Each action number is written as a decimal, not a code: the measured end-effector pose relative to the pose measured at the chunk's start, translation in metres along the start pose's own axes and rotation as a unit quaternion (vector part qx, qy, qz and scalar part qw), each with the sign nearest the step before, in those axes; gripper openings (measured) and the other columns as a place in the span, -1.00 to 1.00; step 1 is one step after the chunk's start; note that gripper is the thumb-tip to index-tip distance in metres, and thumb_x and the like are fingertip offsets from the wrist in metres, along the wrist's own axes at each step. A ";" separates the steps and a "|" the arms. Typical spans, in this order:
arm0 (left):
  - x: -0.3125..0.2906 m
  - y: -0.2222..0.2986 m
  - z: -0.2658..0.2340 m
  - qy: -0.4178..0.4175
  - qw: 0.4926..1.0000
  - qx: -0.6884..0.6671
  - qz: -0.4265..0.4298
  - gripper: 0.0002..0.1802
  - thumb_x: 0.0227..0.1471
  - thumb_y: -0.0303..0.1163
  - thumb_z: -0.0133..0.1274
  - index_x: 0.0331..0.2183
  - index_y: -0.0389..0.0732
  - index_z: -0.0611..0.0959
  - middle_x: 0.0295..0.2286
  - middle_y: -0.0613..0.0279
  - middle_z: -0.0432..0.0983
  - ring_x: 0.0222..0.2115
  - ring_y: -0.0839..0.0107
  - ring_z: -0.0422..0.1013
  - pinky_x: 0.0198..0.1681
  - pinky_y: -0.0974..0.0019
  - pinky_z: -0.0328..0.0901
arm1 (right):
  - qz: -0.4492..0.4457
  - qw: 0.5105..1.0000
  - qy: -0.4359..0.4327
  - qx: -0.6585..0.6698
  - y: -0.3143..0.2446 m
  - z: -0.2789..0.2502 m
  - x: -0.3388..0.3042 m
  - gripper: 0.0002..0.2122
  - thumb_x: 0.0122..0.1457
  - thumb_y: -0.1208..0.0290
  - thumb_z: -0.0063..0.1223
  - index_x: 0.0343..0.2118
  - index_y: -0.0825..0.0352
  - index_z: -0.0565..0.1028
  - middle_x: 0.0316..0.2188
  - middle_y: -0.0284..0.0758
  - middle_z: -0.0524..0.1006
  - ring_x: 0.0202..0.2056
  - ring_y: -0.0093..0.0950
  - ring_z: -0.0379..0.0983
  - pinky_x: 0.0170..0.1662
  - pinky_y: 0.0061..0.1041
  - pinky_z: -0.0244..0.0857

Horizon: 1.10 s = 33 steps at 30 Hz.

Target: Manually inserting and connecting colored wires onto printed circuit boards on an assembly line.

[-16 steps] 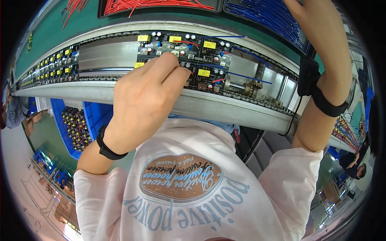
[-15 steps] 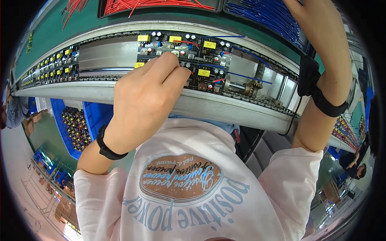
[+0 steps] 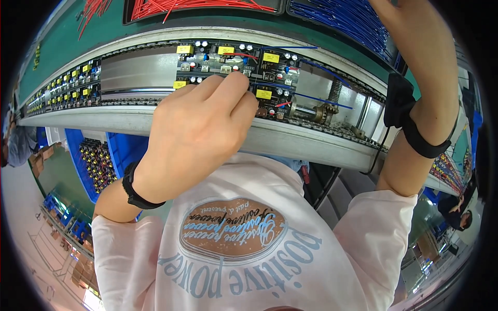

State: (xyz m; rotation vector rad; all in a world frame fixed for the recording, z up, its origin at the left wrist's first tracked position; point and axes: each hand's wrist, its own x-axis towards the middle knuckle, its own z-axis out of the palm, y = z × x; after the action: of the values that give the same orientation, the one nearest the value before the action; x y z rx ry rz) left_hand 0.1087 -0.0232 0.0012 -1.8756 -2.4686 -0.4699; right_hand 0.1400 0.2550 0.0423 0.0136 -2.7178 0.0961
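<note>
My left hand [image 3: 205,122] reaches over black circuit boards [image 3: 252,69] on a chain conveyor. Its fingers are curled together, and their tips are hidden behind the hand, so I cannot see what they hold. The boards carry yellow block components [image 3: 271,57], white connectors and small capacitors. A red wire [image 3: 241,54] lies across one board. Blue wires [image 3: 327,99] stick out to the right past the boards' edge. My right arm stretches up at the far right; its right hand [image 3: 385,9] is cut off by the frame's top edge, close to a dark tray of blue wires [image 3: 342,23].
A dark tray [image 3: 126,16] of red wires stands on the green bench beyond the conveyor. More boards [image 3: 67,88] sit farther left on the conveyor. Its metal rail [image 3: 311,142] runs along the near side, with a sprocket at right. Below left is a blue bin [image 3: 78,160] of boards.
My left hand has moved slightly right and toward me, its fingers still curled. My right forearm has shifted a little to the right. The boards look unmoved.
</note>
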 end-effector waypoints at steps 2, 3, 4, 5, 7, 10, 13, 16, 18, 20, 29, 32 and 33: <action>0.001 0.000 -0.001 -0.013 1.000 -0.003 0.002 -0.75 -0.17 -0.48 0.20 -0.32 -0.20 0.67 -0.42 0.26 0.42 -0.46 0.33 0.48 -0.48 0.28 0.35 | 0.014 1.000 -0.014 -0.003 -0.006 -0.004 0.002 -0.93 0.15 0.58 0.16 -0.36 0.46 0.52 -0.57 -0.20 0.49 -0.55 -0.34 0.43 -0.44 -0.40 0.28; 0.002 0.000 -0.001 -0.018 1.000 0.003 0.005 -0.75 -0.17 -0.47 0.19 -0.32 -0.19 0.67 -0.42 0.26 0.41 -0.46 0.33 0.48 -0.48 0.28 0.35 | 0.028 0.999 -0.028 -0.006 -0.009 -0.007 0.004 -0.94 0.13 0.59 0.17 -0.36 0.45 0.53 -0.56 -0.21 0.49 -0.53 -0.34 0.43 -0.43 -0.39 0.28; 0.002 0.000 -0.001 -0.023 1.000 0.008 0.007 -0.75 -0.18 -0.46 0.19 -0.31 -0.19 0.67 -0.42 0.27 0.41 -0.45 0.34 0.48 -0.47 0.29 0.36 | 0.041 0.998 -0.042 -0.009 -0.013 -0.009 0.005 -0.94 0.12 0.60 0.18 -0.37 0.45 0.53 -0.55 -0.22 0.49 -0.52 -0.34 0.43 -0.42 -0.38 0.28; 0.003 0.001 0.000 -0.028 0.999 0.013 0.009 -0.75 -0.18 -0.45 0.18 -0.31 -0.19 0.66 -0.42 0.27 0.40 -0.45 0.35 0.48 -0.46 0.29 0.36 | 0.040 0.998 -0.040 -0.006 -0.015 -0.009 0.006 -0.94 0.12 0.60 0.18 -0.37 0.45 0.53 -0.55 -0.22 0.49 -0.52 -0.34 0.43 -0.42 -0.38 0.28; 0.005 0.002 0.000 -0.032 0.999 0.015 0.008 -0.74 -0.16 -0.44 0.20 -0.30 -0.19 0.67 -0.41 0.28 0.42 -0.44 0.34 0.49 -0.45 0.29 0.37 | 0.021 0.999 -0.034 0.002 -0.021 -0.010 0.006 -0.94 0.11 0.60 0.18 -0.37 0.44 0.54 -0.54 -0.23 0.48 -0.51 -0.34 0.43 -0.41 -0.38 0.28; 0.005 0.000 -0.003 -0.039 0.999 0.016 0.005 -0.74 -0.12 -0.42 0.23 -0.28 -0.18 0.67 -0.38 0.29 0.47 -0.43 0.32 0.49 -0.43 0.28 0.38 | -0.008 1.000 -0.025 0.013 -0.030 -0.009 0.005 -0.95 0.10 0.60 0.18 -0.38 0.42 0.54 -0.53 -0.24 0.48 -0.49 -0.35 0.43 -0.39 -0.38 0.28; 0.003 -0.014 -0.014 0.002 0.994 -0.108 -0.033 -0.70 -0.04 -0.42 0.28 -0.19 -0.20 0.68 -0.33 0.26 0.54 -0.38 0.31 0.51 -0.40 0.29 0.40 | -0.038 0.999 -0.019 0.021 -0.038 -0.007 0.003 -0.95 0.09 0.60 0.18 -0.38 0.41 0.54 -0.52 -0.26 0.47 -0.47 -0.35 0.43 -0.37 -0.38 0.28; -0.001 -0.049 -0.025 0.066 0.989 -0.098 -0.092 -0.68 0.02 -0.46 0.31 -0.13 -0.23 0.69 -0.34 0.22 0.59 -0.40 0.35 0.52 -0.35 0.32 0.41 | -0.059 0.998 -0.020 0.019 -0.044 -0.006 -0.002 -0.95 0.08 0.60 0.18 -0.39 0.39 0.55 -0.51 -0.27 0.47 -0.46 -0.35 0.43 -0.35 -0.38 0.28; 0.003 -0.073 -0.029 0.085 0.992 -0.012 -0.090 -0.70 0.04 -0.52 0.29 -0.13 -0.25 0.70 -0.36 0.21 0.61 -0.41 0.38 0.53 -0.35 0.36 0.40 | -0.079 0.997 -0.021 0.018 -0.049 -0.008 -0.002 -0.95 0.07 0.60 0.18 -0.39 0.38 0.55 -0.50 -0.28 0.47 -0.44 -0.36 0.43 -0.34 -0.38 0.28; 0.012 -0.084 -0.035 0.101 0.987 0.078 -0.092 -0.71 0.05 -0.58 0.26 -0.12 -0.28 0.71 -0.38 0.20 0.63 -0.43 0.42 0.53 -0.34 0.39 0.39 | -0.101 0.994 -0.020 0.022 -0.054 -0.009 0.001 -0.95 0.06 0.60 0.17 -0.40 0.37 0.55 -0.50 -0.29 0.46 -0.43 -0.36 0.43 -0.33 -0.38 0.28; 0.023 -0.104 -0.035 0.074 0.996 0.045 -0.038 -0.77 -0.06 -0.63 0.22 -0.28 -0.23 0.71 -0.33 0.11 0.53 -0.36 0.13 0.53 -0.32 0.23 0.42 | -0.199 0.954 -0.202 0.096 -0.074 0.010 0.028 -0.98 0.02 0.49 0.15 -0.46 0.28 0.55 -0.41 -0.34 0.46 -0.26 -0.37 0.42 -0.13 -0.43 0.21; 0.018 -0.103 -0.035 0.121 0.992 0.008 -0.041 -0.77 -0.02 -0.63 0.22 -0.24 -0.25 0.71 -0.34 0.13 0.57 -0.38 0.23 0.53 -0.32 0.29 0.40 | -0.231 0.946 -0.208 0.090 -0.074 0.022 0.031 -0.96 0.04 0.48 0.13 -0.44 0.30 0.57 -0.39 -0.34 0.48 -0.21 -0.37 0.43 -0.09 -0.41 0.21; 0.016 -0.102 -0.035 0.136 0.990 -0.004 -0.042 -0.77 0.00 -0.63 0.22 -0.22 -0.26 0.71 -0.34 0.14 0.59 -0.39 0.26 0.53 -0.33 0.31 0.40 | -0.231 0.946 -0.209 0.088 -0.074 0.023 0.031 -0.96 0.04 0.48 0.13 -0.44 0.30 0.57 -0.39 -0.34 0.48 -0.21 -0.37 0.43 -0.09 -0.41 0.21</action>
State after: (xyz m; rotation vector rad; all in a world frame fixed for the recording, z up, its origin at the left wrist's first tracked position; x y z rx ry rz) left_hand 0.0024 -0.0410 0.0139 -1.5909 -2.3727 -0.6885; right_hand 0.1038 0.1793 0.0389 0.8041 -3.0262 0.2179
